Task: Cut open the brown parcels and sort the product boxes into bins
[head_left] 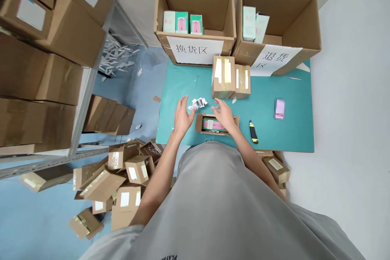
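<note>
Centre of frame, teal tabletop [265, 85]. Left hand [182, 117]: fingers apart, thumb toward crumpled white paper [198, 103], which lies just right of it. Right hand [224, 114]: fingers and thumb apart, over the right part of a small opened cardboard box [199, 123]; whether it touches the box, cannot tell. The green-and-pink package [210, 124] lies inside that box, lower centre, a pale label on it too small to read.

Writing — two large cartons along the top edge. Left carton [163, 44], top centre: white sheet [195, 50] in black characters, 换货区. Right carton [304, 44], upper right: white sheet [276, 59] reading 退货, with 区 lower down. Green and pale packs stand in both, print unreadable.

Two taped brown boxes [224, 83] below the cartons, pale strips on top, no words legible. Right of centre: yellow-and-black cutter [253, 132]; farther right, a pinkish rectangular item [279, 109], blurred by pixelation. Bottom edge, grey shirt [210, 199] — dark letters starting "PLAY", remainder unclear. Shelved boxes [73, 24], upper left, bear white labels, illegible.
</note>
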Action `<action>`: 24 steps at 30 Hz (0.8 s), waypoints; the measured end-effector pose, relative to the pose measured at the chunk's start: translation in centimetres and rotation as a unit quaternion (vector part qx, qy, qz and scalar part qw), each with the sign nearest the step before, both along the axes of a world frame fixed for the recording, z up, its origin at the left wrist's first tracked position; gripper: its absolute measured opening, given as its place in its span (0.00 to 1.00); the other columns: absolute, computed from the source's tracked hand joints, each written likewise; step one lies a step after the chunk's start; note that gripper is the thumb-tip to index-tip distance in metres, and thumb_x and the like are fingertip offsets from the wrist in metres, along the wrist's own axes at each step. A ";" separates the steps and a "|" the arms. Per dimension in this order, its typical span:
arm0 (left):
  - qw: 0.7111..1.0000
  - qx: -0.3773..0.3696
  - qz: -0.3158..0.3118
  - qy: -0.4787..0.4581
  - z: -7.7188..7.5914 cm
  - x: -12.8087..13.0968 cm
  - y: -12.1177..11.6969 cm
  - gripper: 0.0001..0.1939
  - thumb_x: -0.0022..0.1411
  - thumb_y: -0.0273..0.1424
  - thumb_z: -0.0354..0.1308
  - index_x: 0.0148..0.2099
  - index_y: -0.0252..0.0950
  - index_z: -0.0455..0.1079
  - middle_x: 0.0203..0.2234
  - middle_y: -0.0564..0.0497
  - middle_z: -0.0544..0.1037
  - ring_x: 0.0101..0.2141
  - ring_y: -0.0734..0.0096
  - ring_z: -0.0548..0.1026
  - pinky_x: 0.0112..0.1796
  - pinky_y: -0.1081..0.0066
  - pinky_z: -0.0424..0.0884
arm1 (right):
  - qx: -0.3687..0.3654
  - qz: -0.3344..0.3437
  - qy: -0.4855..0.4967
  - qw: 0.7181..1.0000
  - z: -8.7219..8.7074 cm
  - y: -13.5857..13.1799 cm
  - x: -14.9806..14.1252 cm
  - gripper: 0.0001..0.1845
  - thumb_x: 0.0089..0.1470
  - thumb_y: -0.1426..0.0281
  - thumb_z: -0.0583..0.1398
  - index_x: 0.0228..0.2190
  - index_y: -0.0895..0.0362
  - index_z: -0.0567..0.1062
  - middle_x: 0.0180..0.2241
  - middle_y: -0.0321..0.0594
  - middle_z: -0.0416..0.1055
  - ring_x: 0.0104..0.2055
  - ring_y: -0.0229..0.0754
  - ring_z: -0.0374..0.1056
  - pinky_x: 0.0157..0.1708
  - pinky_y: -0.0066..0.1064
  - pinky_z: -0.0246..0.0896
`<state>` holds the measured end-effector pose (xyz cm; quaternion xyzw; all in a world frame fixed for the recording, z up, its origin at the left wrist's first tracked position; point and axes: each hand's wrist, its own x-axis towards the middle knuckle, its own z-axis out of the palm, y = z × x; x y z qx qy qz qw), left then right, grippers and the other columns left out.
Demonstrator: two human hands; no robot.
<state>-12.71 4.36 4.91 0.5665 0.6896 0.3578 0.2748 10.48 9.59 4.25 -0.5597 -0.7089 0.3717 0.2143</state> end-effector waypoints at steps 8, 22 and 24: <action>0.928 -0.119 -0.322 0.145 -3.4 6.2 -1.8 0.20 0.67 0.18 0.59 0.57 0.35 0.82 0.56 0.38 0.83 0.58 0.51 0.80 0.59 0.57 0.78 | -0.009 0.131 -0.277 0.952 -3.1 -5.8 7.4 0.14 0.70 0.75 0.61 0.53 0.58 0.83 0.55 0.56 0.82 0.60 0.59 0.74 0.62 0.47 0.68; 0.851 -0.106 -0.406 0.314 -9.1 7.3 0.5 0.33 0.63 0.14 0.55 0.69 0.25 0.71 0.60 0.29 0.78 0.63 0.44 0.73 0.66 0.51 0.62 | 0.071 0.212 -0.405 0.886 -5.2 -4.8 7.1 0.31 0.59 0.72 0.72 0.61 0.66 0.74 0.61 0.65 0.73 0.63 0.66 0.65 0.61 0.49 0.60; 0.840 -0.101 -0.422 0.326 -9.3 7.4 0.8 0.35 0.60 0.15 0.56 0.70 0.22 0.69 0.60 0.27 0.78 0.62 0.44 0.73 0.66 0.52 0.61 | 0.072 0.211 -0.404 0.888 -5.3 -4.8 6.9 0.31 0.59 0.71 0.72 0.61 0.66 0.74 0.61 0.65 0.73 0.63 0.66 0.66 0.61 0.49 0.60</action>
